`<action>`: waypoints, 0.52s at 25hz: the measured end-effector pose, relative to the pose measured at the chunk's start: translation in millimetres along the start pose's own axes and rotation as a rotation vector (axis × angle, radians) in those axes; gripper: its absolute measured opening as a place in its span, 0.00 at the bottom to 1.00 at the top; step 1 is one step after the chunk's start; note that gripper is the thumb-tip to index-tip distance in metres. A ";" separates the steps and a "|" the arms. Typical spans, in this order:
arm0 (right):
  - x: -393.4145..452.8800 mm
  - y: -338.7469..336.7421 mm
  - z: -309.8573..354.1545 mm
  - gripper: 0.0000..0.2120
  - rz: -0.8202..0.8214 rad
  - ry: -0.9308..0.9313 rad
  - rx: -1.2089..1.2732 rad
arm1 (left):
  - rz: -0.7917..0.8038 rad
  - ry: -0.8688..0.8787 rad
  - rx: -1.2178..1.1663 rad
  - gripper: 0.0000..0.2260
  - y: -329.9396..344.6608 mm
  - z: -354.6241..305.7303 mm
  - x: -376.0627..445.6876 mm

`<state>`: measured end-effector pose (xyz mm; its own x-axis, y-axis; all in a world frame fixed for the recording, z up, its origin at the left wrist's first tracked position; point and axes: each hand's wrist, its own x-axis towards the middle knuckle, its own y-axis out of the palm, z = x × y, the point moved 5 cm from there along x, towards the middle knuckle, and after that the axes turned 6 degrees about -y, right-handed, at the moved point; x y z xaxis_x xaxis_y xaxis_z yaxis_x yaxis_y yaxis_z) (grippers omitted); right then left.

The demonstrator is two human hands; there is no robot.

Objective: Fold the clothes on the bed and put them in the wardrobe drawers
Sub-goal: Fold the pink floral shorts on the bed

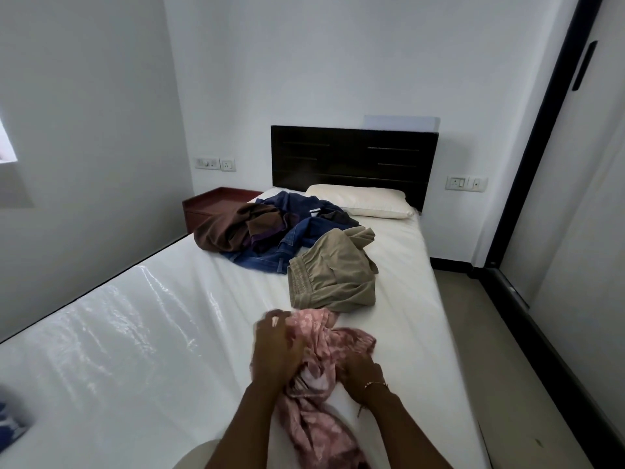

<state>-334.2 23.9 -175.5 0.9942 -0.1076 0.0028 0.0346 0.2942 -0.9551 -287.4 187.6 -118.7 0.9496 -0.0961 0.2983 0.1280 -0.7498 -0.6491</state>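
Observation:
A crumpled pink patterned garment [318, 418] lies on the near right part of the white bed [152, 333]. My left hand [275, 350] grips its upper bunched part. My right hand [360, 377], with a thin bracelet at the wrist, holds the cloth on its right side. Beyond them lies a khaki garment with an elastic waistband [333, 274]. Further back sits a heap with blue jeans [301, 231] and a brown garment [230, 228].
A cream pillow [362, 201] rests against the dark headboard [351, 157]. A reddish bedside table [209, 204] stands at the back left. The wardrobe's sliding door [575, 198] runs along the right, with a strip of floor [490, 350] between it and the bed.

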 end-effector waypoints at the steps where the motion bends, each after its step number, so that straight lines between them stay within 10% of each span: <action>1: 2.6 -9.5 2.6 0.15 -0.062 0.031 0.169 | 0.139 0.087 -0.086 0.20 6.7 -9.1 -1.2; 5: 17.0 -69.2 15.5 0.11 -0.331 0.165 0.528 | 0.576 0.198 0.178 0.33 34.2 -7.6 -9.4; 13: 31.0 -227.5 36.9 0.20 -0.212 -0.192 0.101 | -0.152 0.067 0.393 0.17 -92.9 -87.1 91.2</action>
<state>-307.5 -11.3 52.8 0.9645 0.0017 0.2640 0.2437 0.3782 -0.8931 -237.6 191.5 29.8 0.8924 -0.0557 0.4478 0.3769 -0.4536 -0.8076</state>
